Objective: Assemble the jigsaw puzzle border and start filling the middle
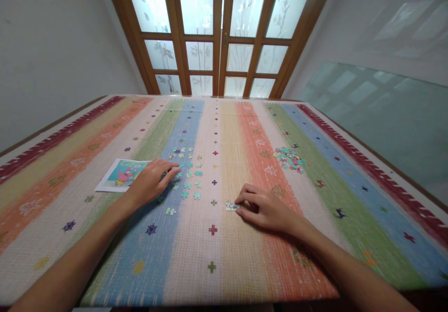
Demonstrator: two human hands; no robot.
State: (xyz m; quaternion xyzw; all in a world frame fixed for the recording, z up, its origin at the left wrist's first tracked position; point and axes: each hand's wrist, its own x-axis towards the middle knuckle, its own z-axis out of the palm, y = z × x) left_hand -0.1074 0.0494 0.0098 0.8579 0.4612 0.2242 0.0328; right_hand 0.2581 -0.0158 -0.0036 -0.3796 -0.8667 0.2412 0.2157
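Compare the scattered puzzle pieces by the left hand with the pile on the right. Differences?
Layout: the scattered pieces lie spread out with cloth showing between most of them; the pile is bunched close together.
Color: the scattered pieces are mostly teal-green; the pile mixes teal with pink and yellow.
Hands: the scattered pieces have the left hand at their edge; the pile has no hand at it.
Shared: both lie on the striped tablecloth.

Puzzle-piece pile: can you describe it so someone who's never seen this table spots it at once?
On the striped cloth, look just beyond the right hand and farther right. The pile lies there: small teal, pink and yellow pieces bunched into one dense cluster, unlike the loose pieces by the left hand, which are spread out.
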